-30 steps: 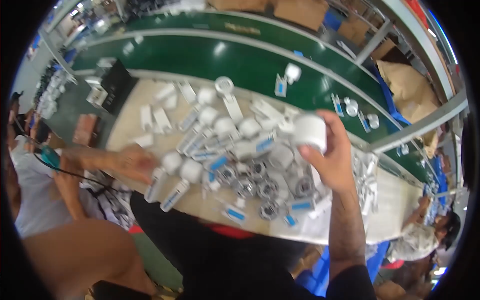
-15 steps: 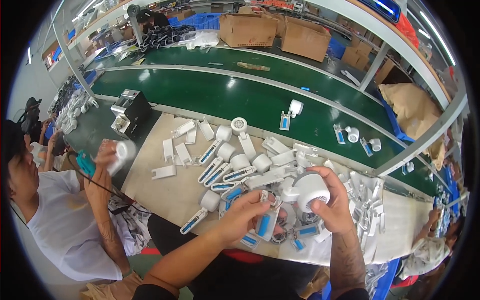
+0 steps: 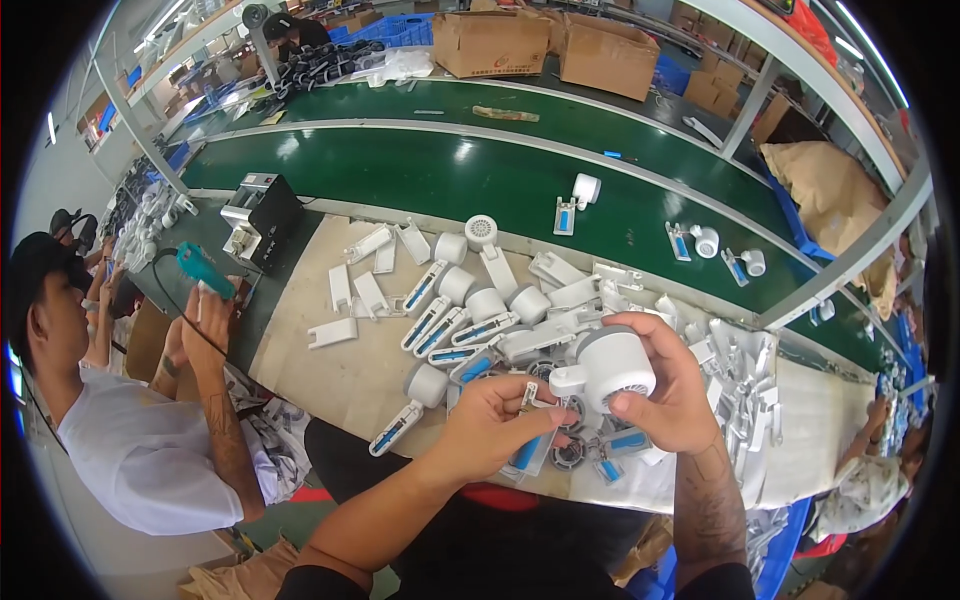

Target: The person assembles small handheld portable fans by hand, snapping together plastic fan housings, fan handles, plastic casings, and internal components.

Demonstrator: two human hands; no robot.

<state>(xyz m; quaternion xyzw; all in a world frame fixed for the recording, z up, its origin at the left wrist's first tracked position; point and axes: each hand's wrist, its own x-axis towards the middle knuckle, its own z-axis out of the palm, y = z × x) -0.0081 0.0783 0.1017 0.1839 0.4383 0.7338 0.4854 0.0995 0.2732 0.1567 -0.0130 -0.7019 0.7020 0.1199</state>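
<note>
My right hand (image 3: 678, 395) grips a white round fan head with a grille face (image 3: 612, 365), held above the near edge of the work table (image 3: 330, 375). My left hand (image 3: 495, 425) pinches a small white handle piece (image 3: 531, 392) against the fan head's underside. Beneath both hands lie several white fan parts, blue-striped handles (image 3: 428, 295) and grey rings (image 3: 568, 452). Both forearms come up from the lower edge.
A co-worker in a white shirt (image 3: 140, 450) sits at my left holding a teal tool (image 3: 203, 268). A black device (image 3: 262, 212) stands at the table's far left. A green conveyor (image 3: 480, 170) carries a few white parts. Cardboard boxes (image 3: 490, 42) stand beyond.
My left hand has come in from the left side to meet the fan head. My right hand has lowered the fan head toward me. The view has tilted up, showing the co-worker.
</note>
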